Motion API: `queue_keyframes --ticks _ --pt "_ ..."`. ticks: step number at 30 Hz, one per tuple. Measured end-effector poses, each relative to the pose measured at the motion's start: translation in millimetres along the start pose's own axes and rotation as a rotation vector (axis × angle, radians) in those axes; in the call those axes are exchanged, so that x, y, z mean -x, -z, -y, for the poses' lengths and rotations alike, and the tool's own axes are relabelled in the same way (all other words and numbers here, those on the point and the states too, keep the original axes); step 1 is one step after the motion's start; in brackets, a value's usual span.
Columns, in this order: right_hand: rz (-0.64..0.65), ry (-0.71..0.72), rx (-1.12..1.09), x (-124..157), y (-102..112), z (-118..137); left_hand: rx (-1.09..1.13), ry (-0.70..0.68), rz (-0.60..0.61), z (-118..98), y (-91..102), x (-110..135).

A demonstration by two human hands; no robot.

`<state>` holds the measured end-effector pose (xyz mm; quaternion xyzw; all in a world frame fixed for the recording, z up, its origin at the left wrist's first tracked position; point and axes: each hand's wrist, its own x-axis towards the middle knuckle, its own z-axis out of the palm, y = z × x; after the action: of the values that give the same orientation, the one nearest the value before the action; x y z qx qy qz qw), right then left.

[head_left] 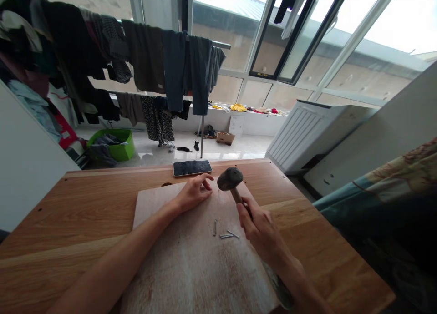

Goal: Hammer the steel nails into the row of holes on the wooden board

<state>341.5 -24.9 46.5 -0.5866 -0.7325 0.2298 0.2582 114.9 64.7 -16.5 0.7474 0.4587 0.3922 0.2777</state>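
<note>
My right hand is wrapped round the wooden handle of a hammer, whose dark head hangs just above a pale wooden board. My left hand rests on the far part of that board with its fingertips pinched together close to the hammer head; what they pinch is too small to make out. Three loose nails lie on the board between my hands. The board lies on a brown wooden table.
A phone lies face up at the table's far edge. Beyond the table stand a clothes rack hung with garments, a green basket on the floor, a white cabinet at the right, and patterned fabric beside the table.
</note>
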Motion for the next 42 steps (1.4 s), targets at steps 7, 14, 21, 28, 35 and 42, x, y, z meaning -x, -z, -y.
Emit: queue_keyframes --ticks 7,14,21,28,35,42 --pt "0.072 -0.016 0.028 -6.2 -11.7 6.3 0.041 0.004 -0.003 2.5 -3.1 -0.5" --pt "0.142 -0.233 -0.151 22.1 7.4 -31.1 -0.173 -0.048 0.028 -19.4 9.0 -0.2" --pt "0.211 -0.313 -0.238 36.5 6.7 -56.9 -0.540 -0.303 0.543 -85.9 14.5 22.4" --pt "0.256 -0.298 -0.280 34.0 8.4 -53.2 -0.790 -0.660 0.312 -102.4 -44.0 52.5" --pt "0.423 -0.587 -0.666 41.7 15.4 -55.3 -0.858 -0.730 0.225 -109.8 -74.2 65.4" --pt "0.362 -0.653 -0.701 43.9 14.7 -57.7 -0.776 -0.768 0.252 -101.9 -55.6 53.7"
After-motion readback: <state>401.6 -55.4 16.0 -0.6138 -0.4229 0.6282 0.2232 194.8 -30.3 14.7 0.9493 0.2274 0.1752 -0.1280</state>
